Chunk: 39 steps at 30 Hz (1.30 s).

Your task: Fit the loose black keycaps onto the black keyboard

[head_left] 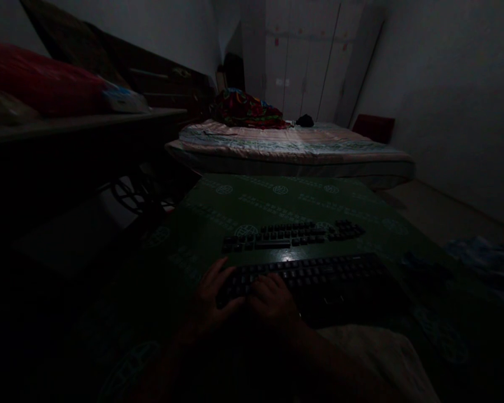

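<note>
A black keyboard (344, 273) lies on a dark green board printed with pale globe marks (256, 196). My left hand (212, 296) grips the keyboard's left end, fingers on the far side and thumb along the near side. Over the left part of the keys, my right hand (273, 302) is closed with its fingers curled down. Whatever may be between those fingertips is hidden in the dark. Beyond the keyboard, black loose keycaps (273, 244) are laid out in rows, among them a long bar-shaped one.
Behind the board is a bed with a striped sheet (319, 148) and a heaped patterned blanket (247, 109). A shelf on the left holds a red bag (46, 84). Below the shelf stands a spoked wheel (128, 196). Crumpled cloth (483, 257) lies at right. The room is very dim.
</note>
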Motion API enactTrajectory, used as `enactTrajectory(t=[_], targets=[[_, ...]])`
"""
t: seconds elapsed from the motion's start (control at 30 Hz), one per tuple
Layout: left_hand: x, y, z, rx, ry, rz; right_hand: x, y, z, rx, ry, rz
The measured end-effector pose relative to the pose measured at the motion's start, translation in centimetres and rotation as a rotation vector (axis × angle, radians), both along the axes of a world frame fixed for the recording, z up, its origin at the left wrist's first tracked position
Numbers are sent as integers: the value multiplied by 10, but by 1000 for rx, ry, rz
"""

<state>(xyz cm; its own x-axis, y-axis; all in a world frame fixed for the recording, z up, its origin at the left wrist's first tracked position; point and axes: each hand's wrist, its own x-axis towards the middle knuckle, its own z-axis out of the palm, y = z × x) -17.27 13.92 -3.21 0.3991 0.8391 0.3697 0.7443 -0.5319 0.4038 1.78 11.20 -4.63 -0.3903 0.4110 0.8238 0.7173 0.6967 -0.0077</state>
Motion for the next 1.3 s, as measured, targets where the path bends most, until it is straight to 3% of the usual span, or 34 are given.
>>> enactTrajectory(t=[1.3], targets=[[6, 2, -2, -12, 8, -4, 4, -2, 8, 15, 76, 22]])
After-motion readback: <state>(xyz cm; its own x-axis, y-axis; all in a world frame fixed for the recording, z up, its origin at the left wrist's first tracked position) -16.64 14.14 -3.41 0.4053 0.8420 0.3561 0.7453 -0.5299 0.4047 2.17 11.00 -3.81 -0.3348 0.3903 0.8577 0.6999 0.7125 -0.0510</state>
